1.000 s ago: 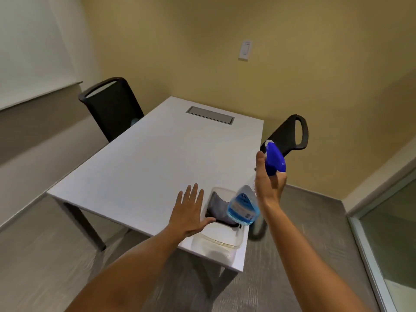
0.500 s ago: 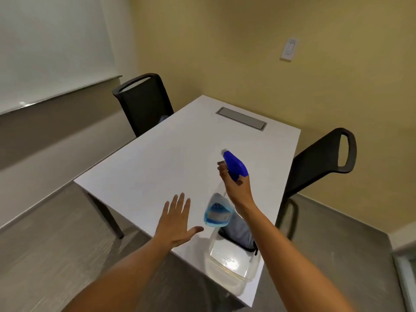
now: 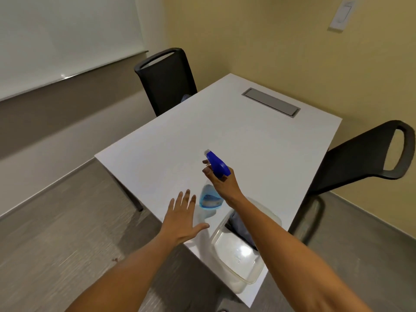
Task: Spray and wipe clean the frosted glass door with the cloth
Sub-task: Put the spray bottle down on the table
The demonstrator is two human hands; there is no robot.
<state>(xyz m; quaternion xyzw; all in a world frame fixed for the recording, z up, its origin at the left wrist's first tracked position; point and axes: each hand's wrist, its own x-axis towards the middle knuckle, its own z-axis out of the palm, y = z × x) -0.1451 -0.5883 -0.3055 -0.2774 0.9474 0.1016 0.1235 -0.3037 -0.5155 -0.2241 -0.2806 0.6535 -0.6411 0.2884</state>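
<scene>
Seeing right hand [image 3: 225, 186] fingers [image 3: 206, 171] curled round spray bottle [image 3: 211, 197] above worktop [image 3: 180, 136]; left hand [image 3: 182, 218] beside bottle, fingers spread, holding nothing.

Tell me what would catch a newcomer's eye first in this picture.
The blue-topped spray bottle, gripped by the right hand over the white table. Beside it the left hand hovers open at the table's near edge, and a clear plastic tub holds a grey cloth at the near corner.
</scene>
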